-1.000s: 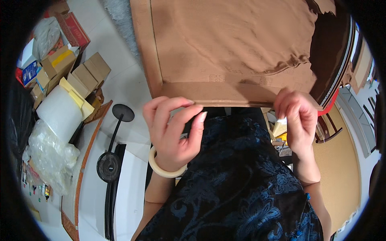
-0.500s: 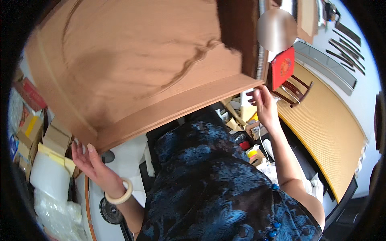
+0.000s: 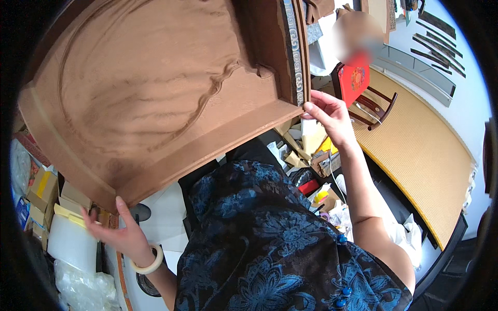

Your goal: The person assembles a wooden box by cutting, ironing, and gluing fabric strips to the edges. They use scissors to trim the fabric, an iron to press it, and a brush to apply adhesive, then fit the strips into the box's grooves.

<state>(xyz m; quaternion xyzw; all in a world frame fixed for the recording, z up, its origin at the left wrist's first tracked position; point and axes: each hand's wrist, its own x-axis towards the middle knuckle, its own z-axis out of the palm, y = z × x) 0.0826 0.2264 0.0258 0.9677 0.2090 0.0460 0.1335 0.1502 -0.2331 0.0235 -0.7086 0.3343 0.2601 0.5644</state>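
Note:
A large brown panel with deep raised sides fills the upper left, tilted, its inner face rippled with ridges. Along its right side runs a grey-blue scroll-patterned strip. My right hand grips the near right corner, thumb on the edge and fingers curled around it. At the lower left corner is my left hand, fingers spread and thumb against the rim; a pale bangle circles that wrist. The underside of the panel is hidden.
On the right lies a long tan woven-textured surface, with a red decorated square and a dark wooden stool-like frame near it. Cardboard boxes, a white roll and clear plastic wrap crowd the left. Paper scraps litter the middle.
The panel has shifted left and slightly down. My right hand has moved left and closed on its corner; my left hand has dropped a little, its fingers spread wider.

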